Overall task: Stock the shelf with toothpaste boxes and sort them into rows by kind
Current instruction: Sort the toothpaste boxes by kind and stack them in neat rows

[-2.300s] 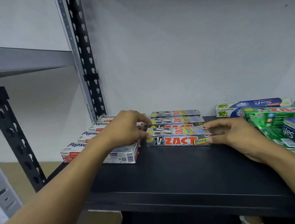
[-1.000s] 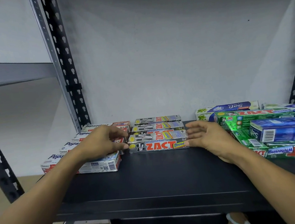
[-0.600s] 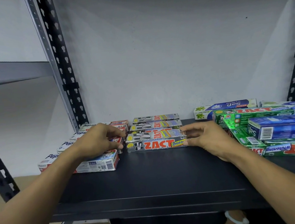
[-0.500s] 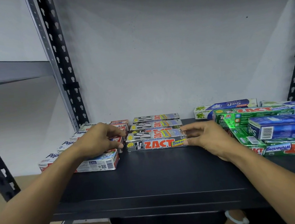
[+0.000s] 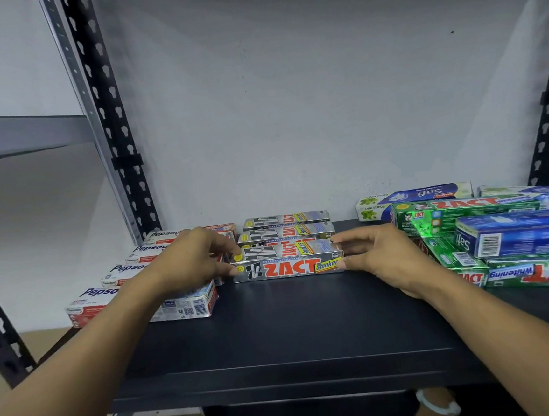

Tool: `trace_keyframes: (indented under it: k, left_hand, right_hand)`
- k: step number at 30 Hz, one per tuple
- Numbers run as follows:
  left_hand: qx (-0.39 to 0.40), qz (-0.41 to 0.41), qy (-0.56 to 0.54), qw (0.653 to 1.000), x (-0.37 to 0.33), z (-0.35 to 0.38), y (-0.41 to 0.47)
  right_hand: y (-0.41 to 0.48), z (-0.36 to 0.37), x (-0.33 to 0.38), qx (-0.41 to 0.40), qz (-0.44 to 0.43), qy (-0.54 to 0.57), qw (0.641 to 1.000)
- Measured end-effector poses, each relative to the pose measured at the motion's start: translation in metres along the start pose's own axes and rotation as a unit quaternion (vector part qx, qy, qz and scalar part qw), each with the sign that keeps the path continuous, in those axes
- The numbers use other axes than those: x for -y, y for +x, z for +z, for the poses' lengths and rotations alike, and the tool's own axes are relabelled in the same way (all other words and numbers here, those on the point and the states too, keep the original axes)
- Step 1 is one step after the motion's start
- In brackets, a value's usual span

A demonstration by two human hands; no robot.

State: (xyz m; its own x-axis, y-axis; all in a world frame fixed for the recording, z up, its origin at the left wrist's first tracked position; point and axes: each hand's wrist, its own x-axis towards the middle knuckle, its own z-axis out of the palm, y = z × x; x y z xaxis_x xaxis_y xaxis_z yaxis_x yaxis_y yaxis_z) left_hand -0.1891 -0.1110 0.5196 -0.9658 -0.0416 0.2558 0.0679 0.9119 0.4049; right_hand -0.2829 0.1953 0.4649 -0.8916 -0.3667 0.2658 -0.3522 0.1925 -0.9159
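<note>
The left hand [image 5: 191,261] pinches and the right hand [image 5: 380,255] touches opposite ends of the front silver Zact box [image 5: 288,268].

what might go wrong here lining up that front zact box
The left hand pinches and the right hand presses the ends of the front silver Zact box; a hard shove might skew the silver boxes behind or bump the Pepsodent row beside it. The loose green and blue pile sits close to the right wrist and could get knocked.
</note>
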Motion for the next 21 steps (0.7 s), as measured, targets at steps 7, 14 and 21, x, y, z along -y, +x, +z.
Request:
trace_keyframes:
  k: [7, 14, 21]
  left_hand:
    - [-0.009, -0.011, 0.026, 1.0, -0.006, 0.0, -0.003]
    - [-0.094, 0.044, 0.122, 0.987, -0.027, 0.016, -0.013]
    - [-0.104, 0.176, 0.043, 0.978, -0.071, 0.064, -0.015]
  right_hand:
    - [-0.001, -0.001, 0.0, -0.004, 0.005, -0.014, 1.0]
    - [-0.026, -0.002, 0.02, -0.089, -0.119, -0.108, 0.983]
    - [-0.072, -0.1, 0.036, -0.169, -0.208, -0.354, 0.896]
